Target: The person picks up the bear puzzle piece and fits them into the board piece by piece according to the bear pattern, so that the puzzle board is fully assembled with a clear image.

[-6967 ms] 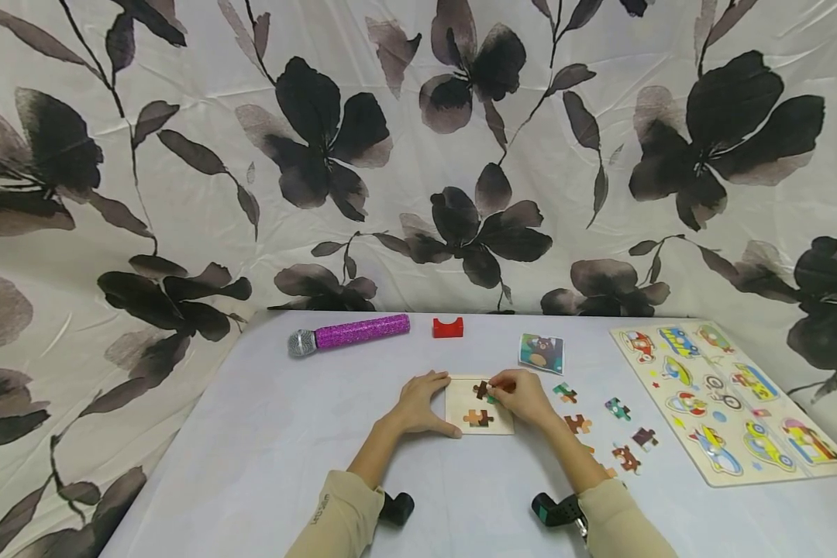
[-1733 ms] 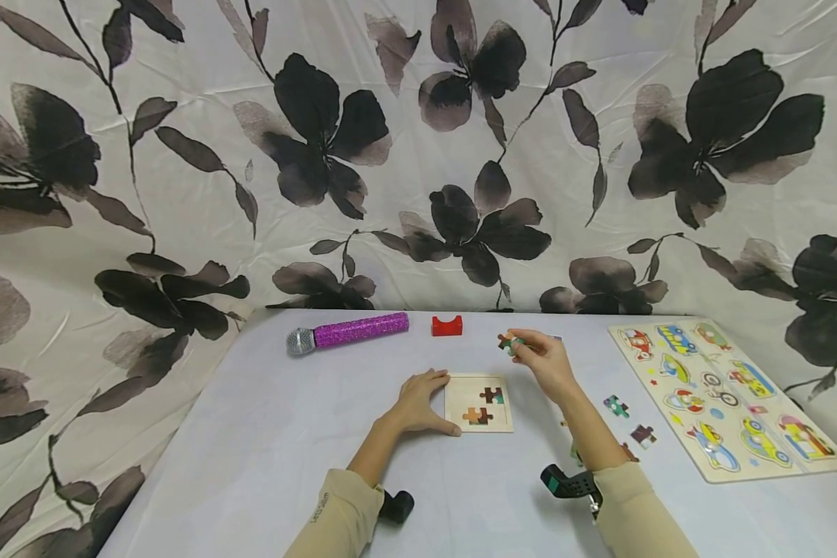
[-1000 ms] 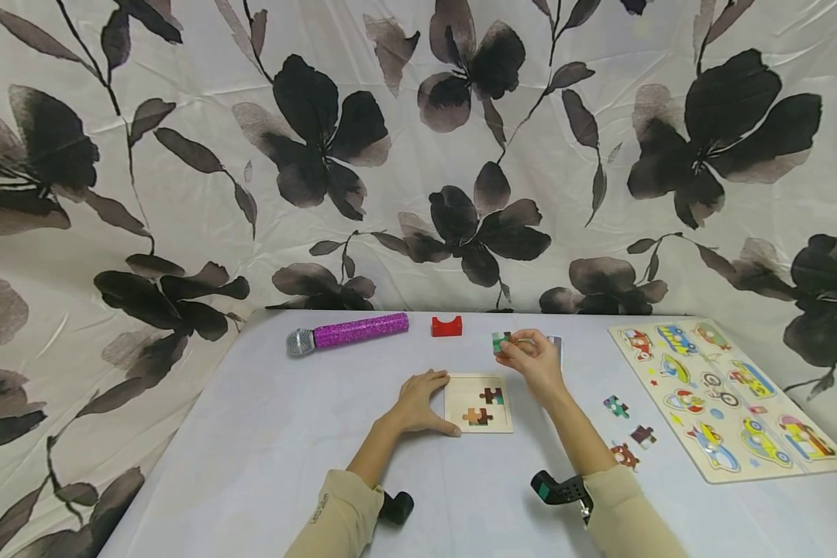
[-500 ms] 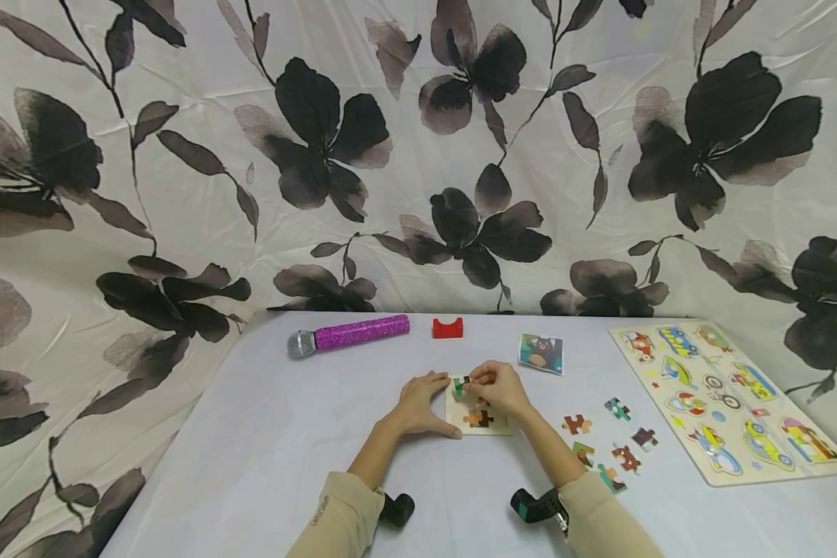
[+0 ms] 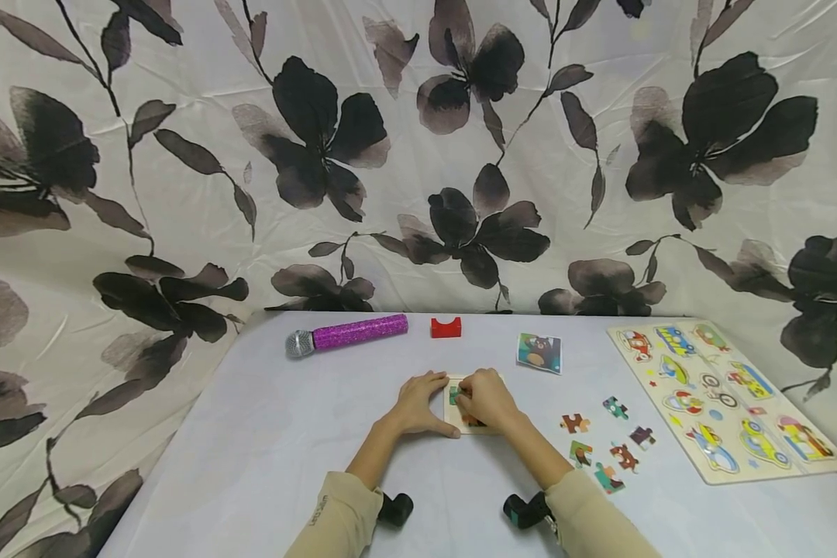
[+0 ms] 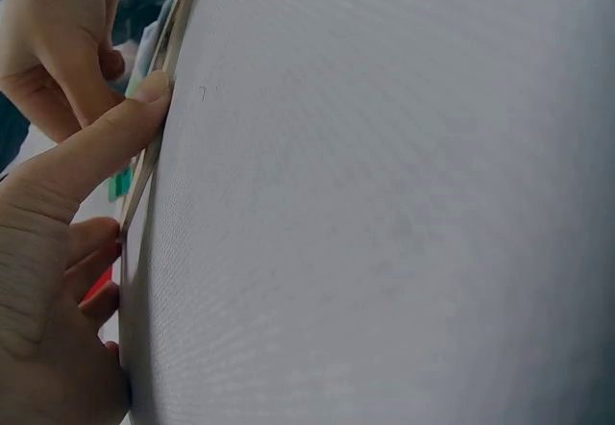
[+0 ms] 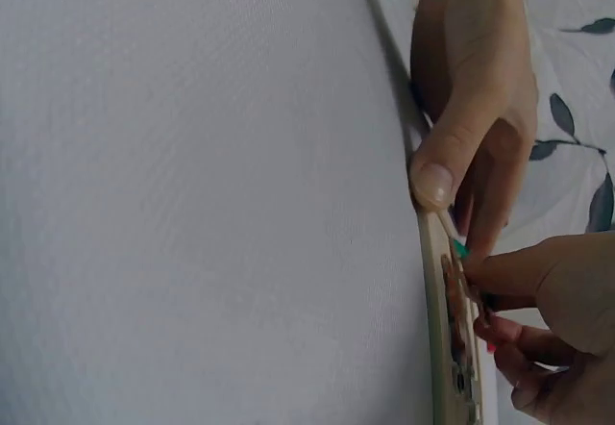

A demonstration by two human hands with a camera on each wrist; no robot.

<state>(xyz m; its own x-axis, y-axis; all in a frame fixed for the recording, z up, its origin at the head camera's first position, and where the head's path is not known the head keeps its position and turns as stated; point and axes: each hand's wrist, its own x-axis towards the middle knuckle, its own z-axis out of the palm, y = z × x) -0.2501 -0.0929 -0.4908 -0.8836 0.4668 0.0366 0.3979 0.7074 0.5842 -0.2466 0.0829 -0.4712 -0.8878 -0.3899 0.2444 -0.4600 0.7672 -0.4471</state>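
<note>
Because the green puzzle piece (image 5: 453, 396) appears light and stiff, hold its edges; right hand (image 5: 488, 399) pinches it; left hand (image 5: 416, 406), fingers wide, braces the tray (image 5: 451, 415).

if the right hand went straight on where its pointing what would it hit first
Probably the bare left hand, which spans the left edge of the square, pale wooden tray, ahead of the right hand. Height is hard to judge here, so the tray could come first.
</note>
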